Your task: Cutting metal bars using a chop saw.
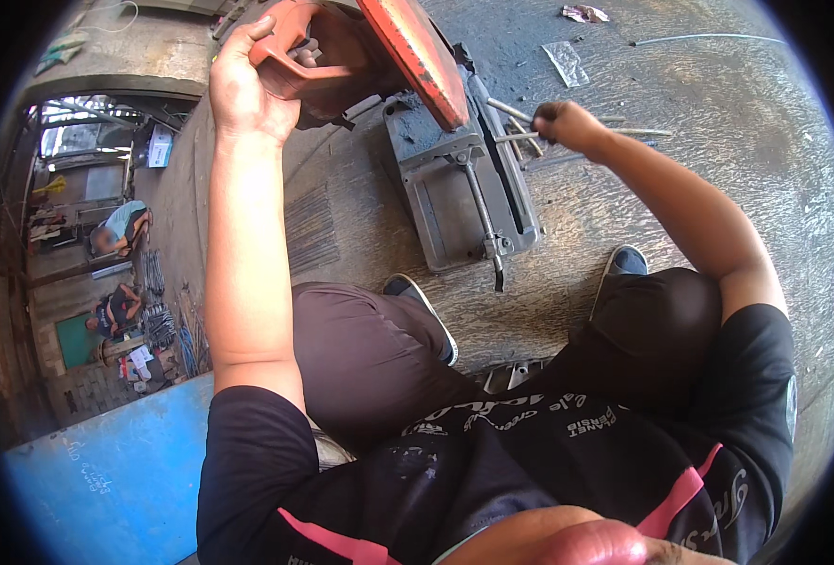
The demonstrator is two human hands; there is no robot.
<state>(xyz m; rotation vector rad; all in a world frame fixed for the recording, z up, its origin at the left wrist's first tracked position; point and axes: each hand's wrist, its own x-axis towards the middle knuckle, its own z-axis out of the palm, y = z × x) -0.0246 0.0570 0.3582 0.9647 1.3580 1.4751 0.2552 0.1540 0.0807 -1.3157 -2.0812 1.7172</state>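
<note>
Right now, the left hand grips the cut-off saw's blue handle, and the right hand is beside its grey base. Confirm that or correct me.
Wrong on the colour: the head view shows the cut-off saw's handle as orange-red, not blue. The left hand does grip it, and the right hand is beside the grey base.

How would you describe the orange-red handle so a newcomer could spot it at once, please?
On the floor stands a grey metal machine base. Up and left of it, the left hand grips the handle. This is an open orange-red loop, unlike the long, worn red guard beside it.
</note>
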